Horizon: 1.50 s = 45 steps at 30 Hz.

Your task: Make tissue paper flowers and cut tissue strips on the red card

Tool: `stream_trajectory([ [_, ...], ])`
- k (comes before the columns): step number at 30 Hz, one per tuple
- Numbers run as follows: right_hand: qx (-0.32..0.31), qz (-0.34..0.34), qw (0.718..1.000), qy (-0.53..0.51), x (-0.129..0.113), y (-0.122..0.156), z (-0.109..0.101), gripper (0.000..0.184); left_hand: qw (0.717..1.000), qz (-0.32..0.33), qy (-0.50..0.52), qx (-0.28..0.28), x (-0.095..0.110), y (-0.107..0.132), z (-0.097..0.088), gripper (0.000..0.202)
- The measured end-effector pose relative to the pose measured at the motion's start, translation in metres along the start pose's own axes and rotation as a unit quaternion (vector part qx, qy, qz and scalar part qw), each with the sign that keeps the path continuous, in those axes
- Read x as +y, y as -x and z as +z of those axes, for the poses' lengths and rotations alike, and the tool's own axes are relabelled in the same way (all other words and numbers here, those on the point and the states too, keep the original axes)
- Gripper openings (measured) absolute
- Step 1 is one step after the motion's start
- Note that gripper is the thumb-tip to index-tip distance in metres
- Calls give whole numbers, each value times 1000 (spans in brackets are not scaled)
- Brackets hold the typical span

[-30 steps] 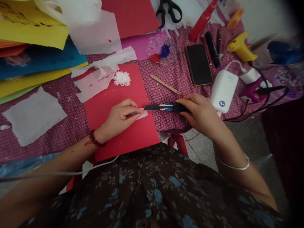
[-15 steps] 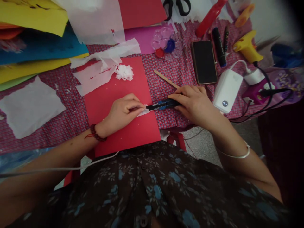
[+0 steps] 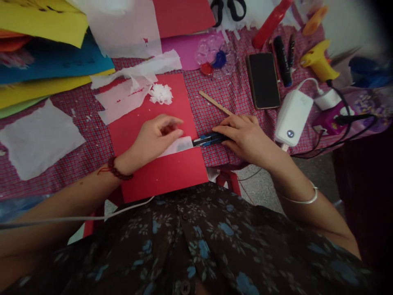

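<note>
My left hand (image 3: 159, 137) hovers over the red sheet (image 3: 166, 176), thumb and curled fingers apart, with nothing seen between them. Beneath its fingertips lies a narrow strip of white tissue paper (image 3: 181, 145). Pointing left, a small black and blue stapler (image 3: 207, 140) has its nose at the strip's right end; whether its jaws close on the paper I cannot tell. My right hand (image 3: 242, 133) grips the stapler's rear end. Further up the red sheet sits a fluffy white paper flower (image 3: 161, 94).
Torn tissue paper (image 3: 123, 98) overlaps the red sheet's top. A wooden stick (image 3: 215, 102) lies above my right hand. To the right are a phone (image 3: 264, 80), a white power bank (image 3: 294, 116), a yellow glue gun (image 3: 321, 61) and cables. Scissors (image 3: 229, 10) lie at the back.
My left fingers have let go of the strip at the stapler's nose and moved slightly left and up, uncovering the strip. My right hand and the stapler have shifted a little.
</note>
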State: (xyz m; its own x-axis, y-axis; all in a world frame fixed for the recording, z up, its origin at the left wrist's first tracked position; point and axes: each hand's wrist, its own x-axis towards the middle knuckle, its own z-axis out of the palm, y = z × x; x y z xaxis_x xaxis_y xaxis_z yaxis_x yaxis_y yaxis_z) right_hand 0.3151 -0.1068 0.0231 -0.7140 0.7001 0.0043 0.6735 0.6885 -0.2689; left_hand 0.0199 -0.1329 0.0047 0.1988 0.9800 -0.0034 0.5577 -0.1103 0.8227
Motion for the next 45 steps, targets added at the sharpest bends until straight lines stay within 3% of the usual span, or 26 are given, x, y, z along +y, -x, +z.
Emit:
stream_trajectory([
  [2, 6, -2, 1000, -2, 1, 3, 2, 35, 998, 37, -57, 13, 0, -4, -10, 22],
  [5, 12, -10, 1000, -1, 2, 4, 4, 35, 967, 136, -211, -42, 7, -13, -15, 26],
  [9, 11, -10, 1000, 2, 2, 5, 4, 37, 921, 218, -302, -112, 14, -24, 0, 40],
  [14, 1, -2, 1000, 3, 0, 4, 1, 37, 908, 218, -330, -139, 2, -32, 18, 54],
  [20, -14, -1, 1000, -7, -5, 21, 0, 38, 892, 231, -350, -166, -3, -34, 16, 53],
  [27, 12, 34, 999, -17, -9, 51, 7, 40, 892, 224, -354, -170, 0, -33, 15, 53],
  [35, 13, 60, 997, -35, -6, 50, 5, 40, 920, 243, -272, -144, -14, -37, 8, 58],
  [45, 5, 42, 999, -32, -11, 30, 4, 40, 923, 232, -274, -141, -8, -35, 10, 52],
])
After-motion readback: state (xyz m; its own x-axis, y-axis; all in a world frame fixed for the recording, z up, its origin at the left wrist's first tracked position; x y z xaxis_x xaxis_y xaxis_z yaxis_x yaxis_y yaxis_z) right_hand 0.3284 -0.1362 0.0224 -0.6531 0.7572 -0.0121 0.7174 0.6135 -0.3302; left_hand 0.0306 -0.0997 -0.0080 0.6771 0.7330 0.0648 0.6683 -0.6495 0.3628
